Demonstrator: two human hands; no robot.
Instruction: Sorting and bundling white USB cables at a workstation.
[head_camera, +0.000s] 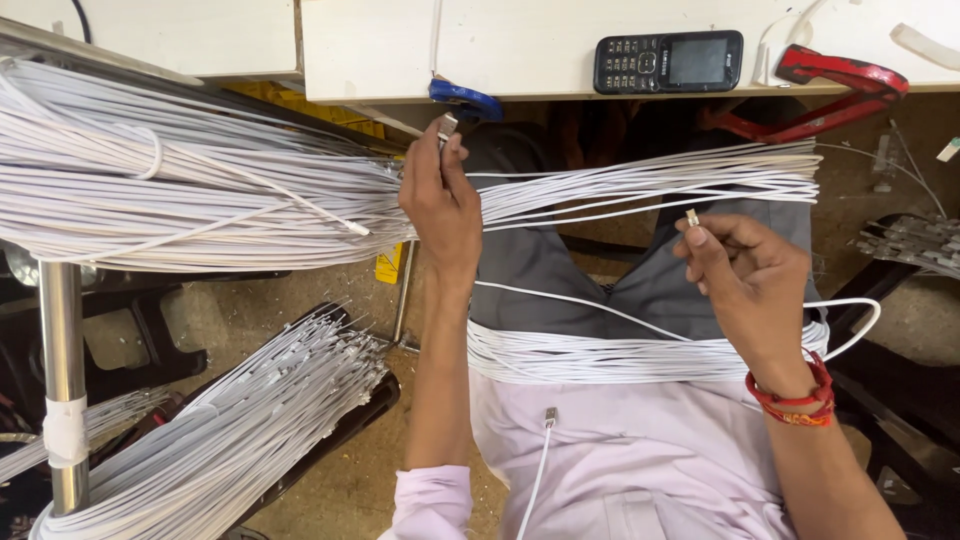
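The left hand (440, 205) is raised toward the edge of the desk (400, 50), its grip pinched narrow on a small metal connector (447, 126) held up at the fingertips. The right hand (750, 285) sits lower and well apart from it, over the lap, its thumb and forefinger closed on a second small metal plug (692, 217). A red thread band (800, 400) circles that wrist.

White cables are everywhere. A thick bundle of white cables (150, 190) runs in from the left over a metal rail and passes behind the left hand, thinning into a looser fan of strands (680, 180) that stretches on to the right, between the two hands and the desk. Another band of cables (620, 355) lies across the person's lap, just under the right hand, so both hands work hemmed in by wire. One loose cable with a plug end (550, 418) hangs down the pale shirt.

On the desk lie a black keypad phone (668, 62) and, beside it, a red-handled tool (840, 85) overhanging the edge. A blue clamp-like piece (465, 100) sits at the desk edge, just beside the raised connector. Lower left, a second heap of cut cables (250, 420) slopes over a dark stand, next to a metal post (62, 380) wrapped with white tape.
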